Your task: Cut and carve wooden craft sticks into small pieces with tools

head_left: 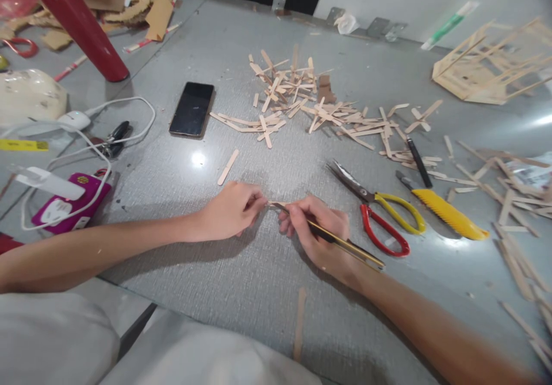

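My left hand (235, 208) pinches one end of a small wooden stick (276, 203) above the table. In my right hand (321, 224) is a craft knife (345, 247) with a black and gold body, its blade lying against the stick. The stick's far end meets my right fingertips, partly hidden by them. One loose popsicle stick (228, 167) lies just beyond my left hand, and another stick (299, 323) is near the table's front edge. To the right of my right hand rest scissors (366, 198) with one red and one yellow handle.
A yellow-handled cutter (451, 212) lies right of the scissors. Piled popsicle sticks (276, 88) spread across the back and right. A phone (192, 109) and a purple box (71, 204) with white cable are left. A stick-built frame (470, 86) stands back right.
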Tool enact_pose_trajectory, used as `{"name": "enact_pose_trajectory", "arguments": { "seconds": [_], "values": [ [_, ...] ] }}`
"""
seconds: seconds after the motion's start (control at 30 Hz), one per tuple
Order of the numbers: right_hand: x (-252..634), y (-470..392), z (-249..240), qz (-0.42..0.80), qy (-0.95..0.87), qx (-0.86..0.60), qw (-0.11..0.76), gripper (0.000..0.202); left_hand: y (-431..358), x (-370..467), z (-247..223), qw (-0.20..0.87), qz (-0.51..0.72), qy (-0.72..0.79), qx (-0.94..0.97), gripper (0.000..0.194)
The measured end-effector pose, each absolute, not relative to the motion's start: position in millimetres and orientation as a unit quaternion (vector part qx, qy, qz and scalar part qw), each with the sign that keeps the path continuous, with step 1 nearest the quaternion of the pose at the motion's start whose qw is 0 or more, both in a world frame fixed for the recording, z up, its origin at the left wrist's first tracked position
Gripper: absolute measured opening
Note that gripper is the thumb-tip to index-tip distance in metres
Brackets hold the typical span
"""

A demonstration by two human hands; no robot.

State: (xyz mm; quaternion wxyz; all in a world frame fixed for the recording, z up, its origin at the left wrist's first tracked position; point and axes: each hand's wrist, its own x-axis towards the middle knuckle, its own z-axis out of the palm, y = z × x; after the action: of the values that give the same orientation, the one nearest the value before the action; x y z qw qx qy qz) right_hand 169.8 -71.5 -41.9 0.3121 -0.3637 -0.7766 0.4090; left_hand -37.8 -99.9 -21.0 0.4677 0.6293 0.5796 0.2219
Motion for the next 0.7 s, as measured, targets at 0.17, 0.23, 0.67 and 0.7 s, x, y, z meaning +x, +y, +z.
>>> {"name": "enact_pose_trajectory", "arguments": {
  "seconds": [0.17, 0.23, 0.67, 0.7],
  "values": [
    [169.4, -69.9, -41.5, 0.394, -0.793, -0.351, 0.303, 0.021, -99.7, -37.7, -20.7, 0.461, 0.222, 0.581, 0.633, 0.036],
    [169.5, -69.2, -41.2, 0.381, -0.801, -0.35, 0.3, 0.022, -99.8, -37.3, -20.4, 0.461, 0.223, 0.583, 0.631, 0.036],
    [168.8, -71.5, -41.4, 0.361, -0.804, -0.357, 0.31, 0.023, -100.3, -36.3, -19.6, 0.46, 0.232, 0.584, 0.627, 0.038],
    [168.8, -71.5, -41.5, 0.361, -0.804, -0.357, 0.31, 0.023, -100.3, -36.3, -19.0, 0.46, 0.232, 0.583, 0.628, 0.038]
  ]
}}
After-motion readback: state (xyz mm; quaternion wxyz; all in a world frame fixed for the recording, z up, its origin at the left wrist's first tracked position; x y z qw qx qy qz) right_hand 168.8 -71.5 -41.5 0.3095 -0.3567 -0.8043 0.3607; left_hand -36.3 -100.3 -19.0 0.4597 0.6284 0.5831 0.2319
